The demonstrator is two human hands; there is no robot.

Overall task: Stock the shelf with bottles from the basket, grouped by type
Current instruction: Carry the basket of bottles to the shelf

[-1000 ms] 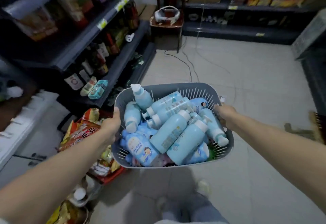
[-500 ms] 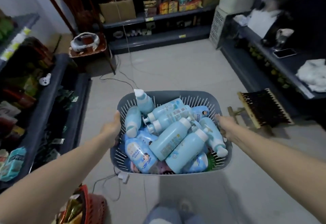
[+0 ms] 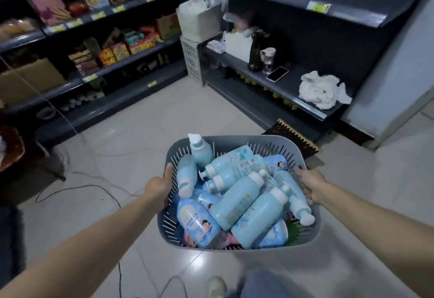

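My left grip [image 3: 157,186] and right grip [image 3: 311,186] hold the basket [image 3: 234,140] by its sides, fingers seemingly curled underneath; blue bottles [image 3: 237,200] piled inside.

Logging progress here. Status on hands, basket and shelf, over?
Left hand and right hand grip basket rims. Bottles all inside. Phone and white cloth lie on the shelf ahead.

Grey slotted basket [image 3: 303,154] heaped with light-blue bottles [image 3: 237,200].
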